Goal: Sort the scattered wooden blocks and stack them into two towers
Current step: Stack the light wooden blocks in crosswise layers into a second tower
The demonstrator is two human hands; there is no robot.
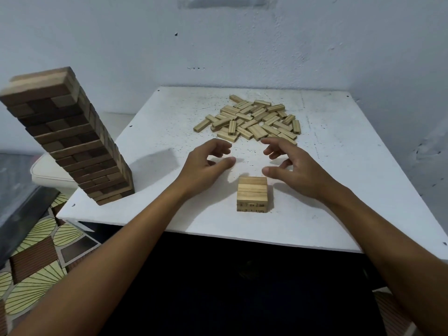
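A tall tower of dark brown blocks (pixel 72 139) stands at the white table's left front corner. A low stack of light blocks (pixel 252 193), two layers high, sits near the front edge at centre. A heap of several loose light blocks (pixel 252 118) lies further back. My left hand (pixel 206 166) hovers just left of and behind the low stack, fingers curled apart, holding nothing. My right hand (pixel 288 166) hovers just right of and behind it, also open with nothing in it. Both hands lie between the stack and the heap.
The white table (pixel 339 178) is backed by a pale wall. A white cushioned seat (pixel 48 173) sits left of the table behind the tower. Patterned floor mat (pixel 36 263) shows at lower left.
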